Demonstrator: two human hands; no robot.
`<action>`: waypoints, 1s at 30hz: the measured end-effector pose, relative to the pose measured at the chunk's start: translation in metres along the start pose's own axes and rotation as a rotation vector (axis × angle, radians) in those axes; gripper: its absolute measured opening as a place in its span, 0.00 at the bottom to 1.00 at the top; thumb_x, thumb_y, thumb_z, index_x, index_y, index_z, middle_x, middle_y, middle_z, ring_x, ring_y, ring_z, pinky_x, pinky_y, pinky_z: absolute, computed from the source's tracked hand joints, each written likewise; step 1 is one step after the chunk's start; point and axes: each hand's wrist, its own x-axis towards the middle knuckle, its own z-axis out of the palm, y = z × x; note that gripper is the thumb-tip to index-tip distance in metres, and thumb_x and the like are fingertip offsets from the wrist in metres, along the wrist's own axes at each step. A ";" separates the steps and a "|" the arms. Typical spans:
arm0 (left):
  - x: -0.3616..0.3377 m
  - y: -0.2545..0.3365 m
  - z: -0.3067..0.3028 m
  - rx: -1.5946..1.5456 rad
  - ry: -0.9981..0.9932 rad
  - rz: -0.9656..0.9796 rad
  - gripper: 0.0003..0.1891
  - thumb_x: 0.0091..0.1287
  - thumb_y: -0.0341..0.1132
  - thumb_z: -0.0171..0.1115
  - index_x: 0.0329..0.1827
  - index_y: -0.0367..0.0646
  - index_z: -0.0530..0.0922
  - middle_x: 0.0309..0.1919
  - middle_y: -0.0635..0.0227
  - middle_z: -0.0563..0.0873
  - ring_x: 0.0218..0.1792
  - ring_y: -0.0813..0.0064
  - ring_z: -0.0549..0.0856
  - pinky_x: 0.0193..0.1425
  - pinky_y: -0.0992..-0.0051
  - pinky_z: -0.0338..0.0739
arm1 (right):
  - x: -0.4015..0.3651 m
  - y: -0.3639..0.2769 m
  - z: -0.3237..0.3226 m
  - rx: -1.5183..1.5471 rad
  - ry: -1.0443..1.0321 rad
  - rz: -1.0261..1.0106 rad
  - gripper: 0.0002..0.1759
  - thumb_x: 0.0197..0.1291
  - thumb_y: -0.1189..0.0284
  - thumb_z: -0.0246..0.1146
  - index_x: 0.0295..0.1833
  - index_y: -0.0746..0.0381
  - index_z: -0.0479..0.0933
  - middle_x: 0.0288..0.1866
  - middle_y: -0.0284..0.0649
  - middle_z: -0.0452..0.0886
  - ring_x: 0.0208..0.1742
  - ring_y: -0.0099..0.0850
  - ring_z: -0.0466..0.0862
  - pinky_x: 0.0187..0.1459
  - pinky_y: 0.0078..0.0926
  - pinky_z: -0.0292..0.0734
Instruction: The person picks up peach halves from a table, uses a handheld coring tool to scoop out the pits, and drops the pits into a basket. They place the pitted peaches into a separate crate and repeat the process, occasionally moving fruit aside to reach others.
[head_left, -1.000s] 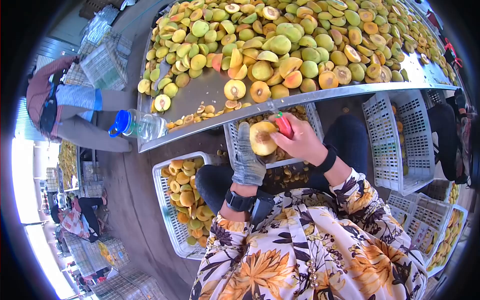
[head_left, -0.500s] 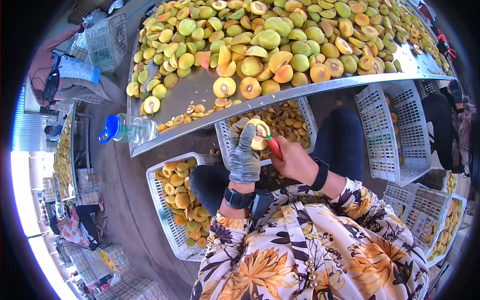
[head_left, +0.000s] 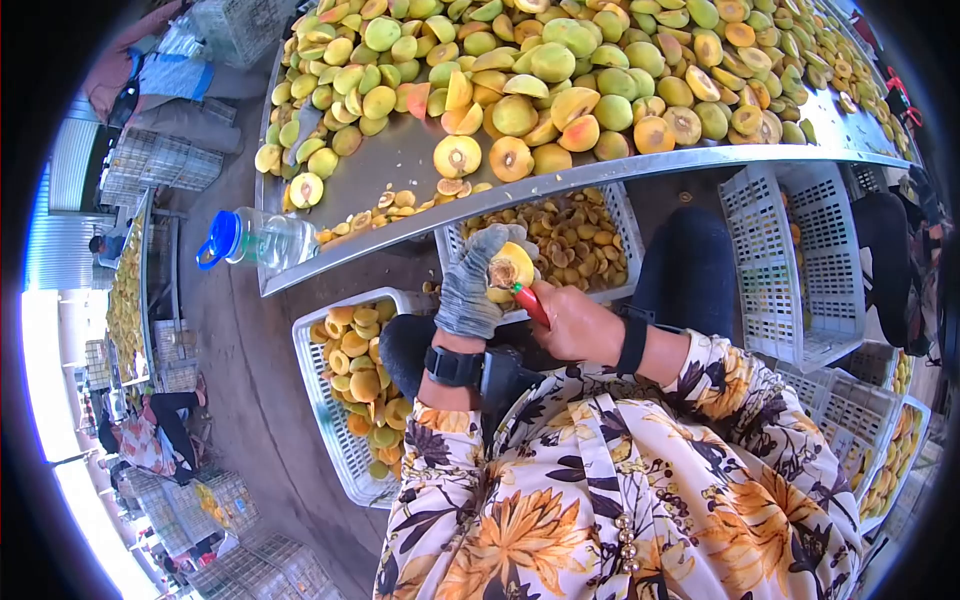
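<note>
My left hand [head_left: 467, 292], in a grey striped glove, is closed round a yellow peach half [head_left: 516, 260] with its cut face toward me. Brown, rough flesh shows at the middle of that face. My bare right hand [head_left: 582, 324] grips a red-handled pitting knife [head_left: 532, 304] with a green collar. Its tip meets the peach half; the blade itself is hidden. Below both hands stands a white crate [head_left: 632, 240] holding brown pits and scraps. Another white crate [head_left: 312, 385], full of hollowed peach halves [head_left: 360, 350], is by my left knee.
A metal table [head_left: 400, 150] heaped with halved peaches [head_left: 550, 65] runs ahead, its raised rim near my hands. A blue-capped water bottle [head_left: 262, 240] lies at its left corner. White crates [head_left: 790, 260] stand at right. Other people sit at left and right.
The peach half has turned and tilted in my left hand, and its middle now looks brown and rough. Both hands have shifted slightly lower, the knife still at the fruit.
</note>
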 end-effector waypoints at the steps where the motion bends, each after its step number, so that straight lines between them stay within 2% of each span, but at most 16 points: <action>1: 0.000 0.002 0.001 -0.001 0.004 0.005 0.15 0.60 0.40 0.60 0.44 0.38 0.75 0.35 0.64 0.82 0.36 0.67 0.82 0.40 0.70 0.79 | 0.003 0.000 -0.002 0.004 -0.021 -0.024 0.14 0.44 0.77 0.56 0.38 0.71 0.66 0.22 0.59 0.74 0.27 0.56 0.76 0.27 0.40 0.71; 5: 0.000 -0.004 0.002 0.052 0.100 0.202 0.16 0.61 0.41 0.60 0.45 0.38 0.74 0.35 0.62 0.82 0.35 0.67 0.83 0.36 0.70 0.81 | 0.011 -0.002 -0.008 0.087 -0.059 -0.022 0.11 0.47 0.77 0.57 0.37 0.69 0.67 0.18 0.52 0.73 0.22 0.47 0.77 0.26 0.37 0.70; 6: 0.000 -0.007 0.002 0.066 0.108 0.260 0.17 0.60 0.41 0.60 0.45 0.38 0.74 0.35 0.61 0.82 0.35 0.67 0.83 0.33 0.70 0.81 | 0.012 -0.003 -0.005 0.181 -0.073 -0.052 0.10 0.48 0.77 0.56 0.38 0.67 0.67 0.17 0.44 0.73 0.16 0.35 0.75 0.21 0.30 0.70; 7: -0.001 -0.010 0.001 0.079 0.115 0.315 0.17 0.60 0.42 0.60 0.45 0.38 0.74 0.35 0.61 0.82 0.35 0.68 0.83 0.30 0.70 0.81 | 0.010 -0.004 -0.007 0.186 -0.074 -0.050 0.10 0.48 0.77 0.56 0.38 0.67 0.67 0.17 0.44 0.73 0.16 0.35 0.75 0.21 0.30 0.70; 9: 0.000 -0.012 -0.001 0.075 0.057 0.247 0.18 0.60 0.43 0.60 0.45 0.38 0.74 0.34 0.61 0.82 0.34 0.67 0.83 0.26 0.70 0.81 | 0.008 -0.030 -0.024 0.587 -0.412 0.456 0.09 0.50 0.78 0.54 0.38 0.66 0.66 0.18 0.38 0.71 0.12 0.26 0.72 0.16 0.22 0.67; 10: 0.001 -0.014 0.003 0.091 0.088 0.295 0.18 0.59 0.43 0.61 0.44 0.37 0.74 0.33 0.61 0.81 0.33 0.67 0.83 0.26 0.70 0.81 | 0.006 -0.025 -0.020 0.583 -0.413 0.457 0.09 0.50 0.78 0.54 0.38 0.66 0.66 0.18 0.38 0.71 0.12 0.26 0.72 0.16 0.22 0.67; 12: 0.000 -0.014 0.003 0.104 0.127 0.344 0.18 0.59 0.43 0.61 0.44 0.37 0.74 0.33 0.60 0.81 0.32 0.67 0.83 0.27 0.71 0.81 | 0.001 -0.018 -0.007 0.434 -0.268 0.256 0.08 0.52 0.78 0.53 0.38 0.64 0.65 0.19 0.34 0.69 0.11 0.20 0.71 0.13 0.18 0.65; 14: -0.001 -0.009 -0.003 0.059 0.085 0.080 0.18 0.58 0.42 0.62 0.42 0.36 0.74 0.32 0.59 0.81 0.30 0.67 0.82 0.27 0.70 0.80 | -0.002 -0.018 -0.005 0.430 -0.294 0.281 0.07 0.52 0.78 0.52 0.39 0.64 0.65 0.19 0.33 0.69 0.11 0.20 0.70 0.12 0.19 0.64; 16: -0.004 -0.004 -0.003 0.095 0.036 0.075 0.18 0.58 0.42 0.62 0.42 0.36 0.74 0.32 0.59 0.81 0.31 0.67 0.83 0.28 0.70 0.80 | -0.001 -0.026 -0.010 0.422 -0.319 0.305 0.07 0.52 0.78 0.52 0.39 0.64 0.65 0.18 0.33 0.69 0.11 0.20 0.69 0.11 0.19 0.63; 18: -0.006 -0.005 0.000 0.131 0.031 0.161 0.18 0.57 0.41 0.62 0.41 0.35 0.75 0.31 0.59 0.81 0.30 0.67 0.83 0.28 0.72 0.80 | 0.005 -0.035 -0.019 0.837 -0.503 0.621 0.07 0.52 0.79 0.54 0.37 0.64 0.65 0.18 0.33 0.67 0.12 0.18 0.66 0.11 0.20 0.61; 19: -0.006 -0.005 0.002 0.171 0.064 0.202 0.17 0.58 0.42 0.62 0.40 0.34 0.76 0.29 0.59 0.82 0.28 0.68 0.83 0.27 0.73 0.80 | 0.008 -0.037 -0.021 0.832 -0.531 0.615 0.07 0.52 0.79 0.54 0.37 0.64 0.65 0.18 0.33 0.67 0.12 0.18 0.66 0.11 0.20 0.61; 21: -0.004 -0.010 0.005 0.197 0.164 0.318 0.18 0.58 0.42 0.62 0.40 0.34 0.76 0.29 0.58 0.82 0.27 0.68 0.83 0.27 0.73 0.80 | 0.007 -0.036 -0.023 1.139 -0.593 0.729 0.08 0.52 0.81 0.52 0.40 0.64 0.64 0.16 0.30 0.64 0.09 0.15 0.60 0.09 0.17 0.58; 22: -0.006 -0.009 0.004 0.175 0.124 0.251 0.17 0.58 0.42 0.62 0.39 0.36 0.76 0.29 0.59 0.82 0.27 0.68 0.83 0.26 0.71 0.80 | 0.007 -0.032 -0.021 1.183 -0.602 0.730 0.09 0.53 0.80 0.52 0.41 0.63 0.64 0.15 0.30 0.62 0.08 0.14 0.59 0.09 0.16 0.58; 27: -0.007 -0.007 0.002 -0.044 0.108 0.065 0.16 0.58 0.43 0.62 0.38 0.38 0.75 0.28 0.61 0.82 0.27 0.67 0.83 0.25 0.70 0.80 | 0.007 -0.021 -0.014 1.262 -0.616 0.723 0.09 0.53 0.81 0.51 0.41 0.64 0.64 0.15 0.30 0.62 0.08 0.14 0.59 0.09 0.16 0.58; 29: -0.009 -0.004 0.000 -0.055 0.183 0.001 0.17 0.58 0.44 0.62 0.37 0.38 0.75 0.27 0.62 0.81 0.26 0.67 0.83 0.25 0.70 0.79 | 0.007 -0.019 -0.007 0.992 -0.594 0.621 0.09 0.54 0.81 0.50 0.42 0.64 0.63 0.15 0.31 0.62 0.09 0.15 0.60 0.10 0.16 0.58; 30: -0.009 -0.005 0.000 0.000 0.198 0.060 0.18 0.58 0.45 0.62 0.38 0.36 0.76 0.27 0.62 0.82 0.27 0.69 0.83 0.26 0.72 0.79 | 0.008 -0.019 -0.006 0.953 -0.592 0.615 0.10 0.54 0.81 0.50 0.43 0.64 0.63 0.16 0.31 0.63 0.09 0.15 0.60 0.10 0.16 0.58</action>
